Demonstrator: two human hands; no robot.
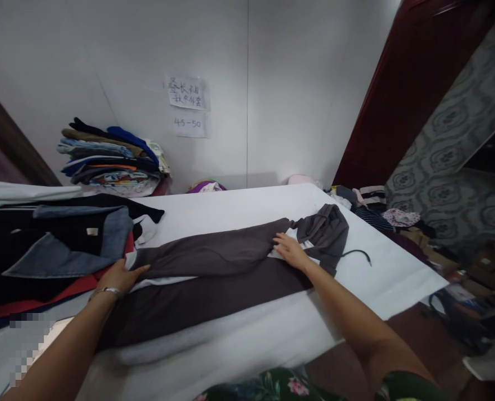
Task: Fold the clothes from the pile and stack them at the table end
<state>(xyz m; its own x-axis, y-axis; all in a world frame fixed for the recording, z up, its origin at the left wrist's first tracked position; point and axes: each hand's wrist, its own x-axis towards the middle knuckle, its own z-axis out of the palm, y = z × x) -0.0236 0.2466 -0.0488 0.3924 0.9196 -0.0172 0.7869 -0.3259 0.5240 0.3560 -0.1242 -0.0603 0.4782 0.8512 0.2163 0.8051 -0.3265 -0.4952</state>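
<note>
A dark grey hooded sweatshirt lies lengthwise across the white table, a long sleeve folded along its body. Its bunched hood is at the right, with a black drawstring trailing onto the tabletop. My left hand rests at the sleeve's left end, thumb stretched out over the fabric; its other fingertips are partly hidden. Near the hood, my right hand lies flat with fingers spread, touching the sweatshirt beside a white patch at the neck and shoulder.
Black, denim and red garments are heaped at the left. Behind the table stands a stack of folded clothes, with handwritten papers on the wall. More clothes and cardboard boxes lie past the white table's right edge.
</note>
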